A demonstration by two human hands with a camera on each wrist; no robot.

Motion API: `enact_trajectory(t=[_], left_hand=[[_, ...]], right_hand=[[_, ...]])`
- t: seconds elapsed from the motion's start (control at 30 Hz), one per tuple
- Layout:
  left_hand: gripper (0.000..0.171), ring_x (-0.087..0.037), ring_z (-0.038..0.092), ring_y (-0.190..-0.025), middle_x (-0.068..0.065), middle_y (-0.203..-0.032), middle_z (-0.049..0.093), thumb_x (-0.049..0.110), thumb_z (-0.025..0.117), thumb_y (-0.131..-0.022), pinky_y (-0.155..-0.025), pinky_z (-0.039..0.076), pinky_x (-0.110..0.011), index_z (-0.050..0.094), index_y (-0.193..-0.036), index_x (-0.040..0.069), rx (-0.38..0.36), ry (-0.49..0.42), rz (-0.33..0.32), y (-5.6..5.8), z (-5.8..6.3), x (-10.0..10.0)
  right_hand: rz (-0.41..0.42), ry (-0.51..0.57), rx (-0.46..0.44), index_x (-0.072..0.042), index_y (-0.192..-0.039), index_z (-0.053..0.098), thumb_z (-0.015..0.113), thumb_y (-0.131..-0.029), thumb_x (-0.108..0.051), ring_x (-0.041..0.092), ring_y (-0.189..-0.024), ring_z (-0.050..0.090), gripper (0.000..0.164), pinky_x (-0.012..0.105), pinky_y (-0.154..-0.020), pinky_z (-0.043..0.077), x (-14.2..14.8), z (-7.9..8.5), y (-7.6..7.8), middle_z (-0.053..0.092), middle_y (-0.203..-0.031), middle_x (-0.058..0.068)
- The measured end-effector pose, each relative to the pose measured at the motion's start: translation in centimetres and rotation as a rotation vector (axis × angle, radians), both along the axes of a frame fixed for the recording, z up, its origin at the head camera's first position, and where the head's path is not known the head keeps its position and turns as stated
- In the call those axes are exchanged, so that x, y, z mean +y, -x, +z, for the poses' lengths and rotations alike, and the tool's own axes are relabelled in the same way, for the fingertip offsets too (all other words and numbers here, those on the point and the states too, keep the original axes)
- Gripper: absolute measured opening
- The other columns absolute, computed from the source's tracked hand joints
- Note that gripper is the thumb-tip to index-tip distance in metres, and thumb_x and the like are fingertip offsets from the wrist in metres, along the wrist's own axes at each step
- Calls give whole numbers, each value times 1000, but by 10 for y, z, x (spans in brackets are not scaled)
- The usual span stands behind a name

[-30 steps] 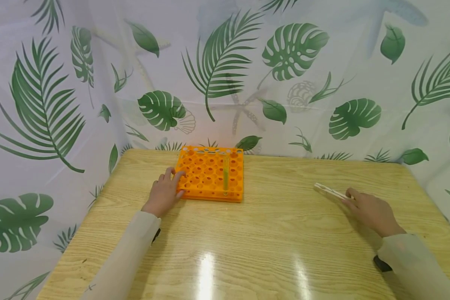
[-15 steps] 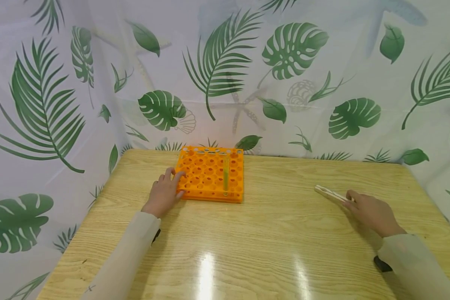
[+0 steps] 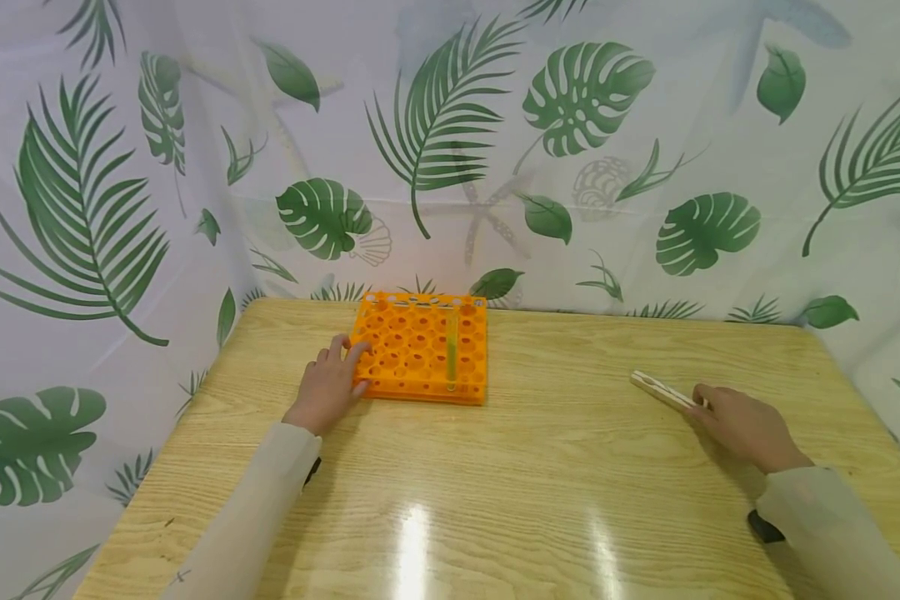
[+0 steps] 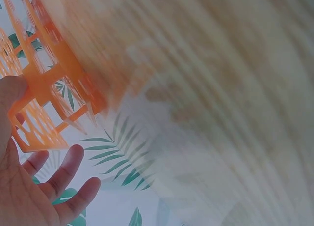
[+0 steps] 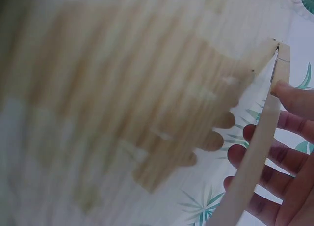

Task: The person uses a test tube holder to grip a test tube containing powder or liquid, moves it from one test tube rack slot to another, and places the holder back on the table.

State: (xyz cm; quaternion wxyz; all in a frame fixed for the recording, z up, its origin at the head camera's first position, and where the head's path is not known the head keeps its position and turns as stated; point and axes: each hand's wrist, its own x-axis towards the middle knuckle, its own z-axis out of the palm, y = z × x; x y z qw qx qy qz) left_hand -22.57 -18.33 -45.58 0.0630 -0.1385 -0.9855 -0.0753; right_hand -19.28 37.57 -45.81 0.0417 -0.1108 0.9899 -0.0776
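Observation:
An orange plastic test tube rack [image 3: 412, 390] stands near the table's back edge. One glass test tube [image 3: 452, 354] with yellow-green liquid is upright in its right part. My left hand [image 3: 326, 390] holds the rack's left end. In the left wrist view, the thumb [image 4: 13, 88] lies on the rack's orange end frame [image 4: 41, 86], the other fingers spread below. Well to the right, my right hand [image 3: 750, 429] grips a pale wooden test tube clamp [image 3: 662, 389], its far end pointing left toward the rack. The right wrist view shows a thin metal wire on the clamp [image 5: 267, 127].
The wood-grain table [image 3: 525, 483] carries two bright light reflections near its front. A white curtain with green leaf prints [image 3: 607, 183] hangs behind the table and along its left side. Long pale sleeves [image 3: 247, 508] cover both forearms.
In my right hand the wooden clamp has turned slightly, its far end dipping a little and showing broader. My left hand, the rack and the tube stay in place.

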Motion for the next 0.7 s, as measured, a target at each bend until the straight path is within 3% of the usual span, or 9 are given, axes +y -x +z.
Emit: enact_trajectory(t=[0.7], left_hand=[[53,-33,51,-89,-16,-127,37,32,62,-90,-75,48,-45,39,-135,16,-16,0,7,2,5,2]], right_hand=[[14,16,-60,-13,-85,58,58,-92,-27,12,-52,40,15,28,-47,30,3,2,6,52,-63,-5]])
